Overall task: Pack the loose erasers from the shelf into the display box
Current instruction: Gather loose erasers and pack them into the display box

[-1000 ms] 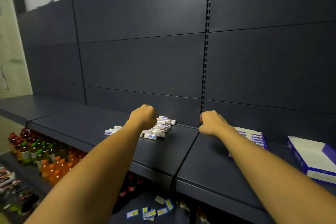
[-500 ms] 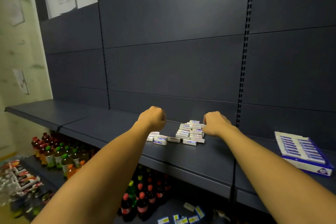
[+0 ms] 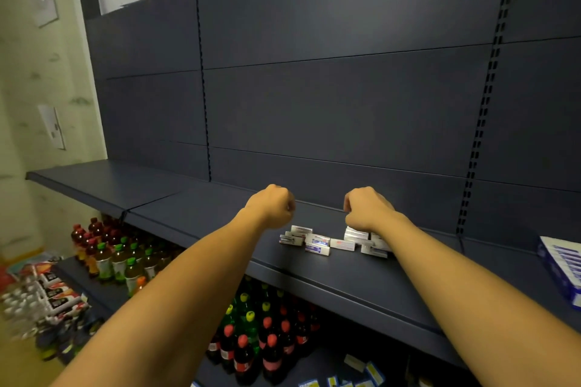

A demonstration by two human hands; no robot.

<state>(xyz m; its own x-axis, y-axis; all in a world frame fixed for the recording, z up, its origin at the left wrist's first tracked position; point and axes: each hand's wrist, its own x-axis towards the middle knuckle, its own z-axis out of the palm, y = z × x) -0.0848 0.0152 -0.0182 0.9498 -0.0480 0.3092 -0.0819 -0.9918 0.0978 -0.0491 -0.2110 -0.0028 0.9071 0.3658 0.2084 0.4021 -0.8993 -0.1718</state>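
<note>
Several loose erasers (image 3: pixel 317 242) in white, blue and red wrappers lie in a small pile on the dark shelf (image 3: pixel 345 286). My left hand (image 3: pixel 273 206) hovers as a closed fist just above and left of the pile, with nothing visible in it. My right hand (image 3: pixel 367 209) sits with curled fingers on top of the stacked erasers at the pile's right end. Its fingertips are hidden, so a grip cannot be made out. The blue and white display box (image 3: pixel 561 267) lies on the shelf at the far right, cut off by the frame edge.
Dark back panels rise behind the shelf. Below it stand rows of drink bottles (image 3: pixel 119 261) with red and green caps, and more bottles (image 3: pixel 251 342) under the pile. Packaged goods (image 3: pixel 53 295) lie at the lower left. A pale wall is on the left.
My right hand has moved left from beside the display box onto the eraser pile. My left hand has shifted off the pile to its left. The view has swung, putting the box at the right edge.
</note>
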